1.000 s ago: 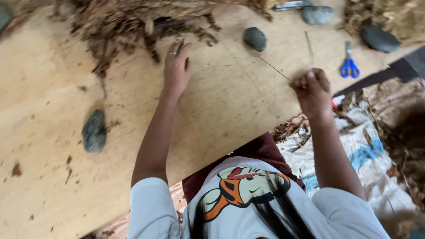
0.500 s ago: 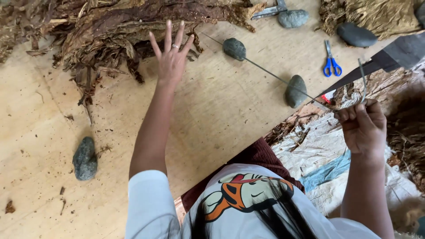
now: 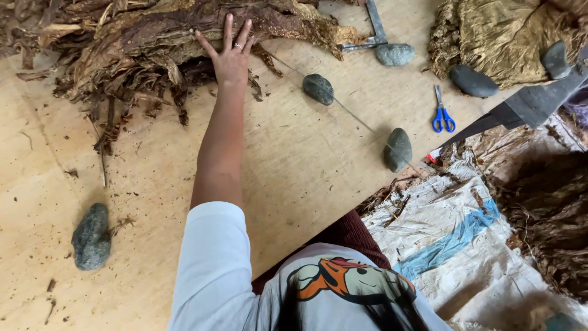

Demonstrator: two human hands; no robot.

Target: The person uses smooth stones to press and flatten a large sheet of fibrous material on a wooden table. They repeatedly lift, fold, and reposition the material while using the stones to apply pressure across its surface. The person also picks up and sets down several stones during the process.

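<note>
My left hand (image 3: 229,54) reaches far forward with its fingers spread, resting on the edge of a big heap of dry brown leaves (image 3: 153,37) at the back of a plywood board (image 3: 294,165). The hand wears a ring and holds nothing. A thin string (image 3: 355,116) runs diagonally over the board past two grey stones (image 3: 318,89) (image 3: 398,149). My right hand is out of the picture.
Another grey stone (image 3: 92,236) lies at the near left. Blue-handled scissors (image 3: 442,113) and a dark stone (image 3: 473,81) lie at the back right beside a second leaf pile (image 3: 502,34). A white and blue sack (image 3: 447,239) covers the ground on the right.
My left hand has stretched further forward onto the leaf heap. My right hand, which held the string, has dropped out of view. The view has shifted.
</note>
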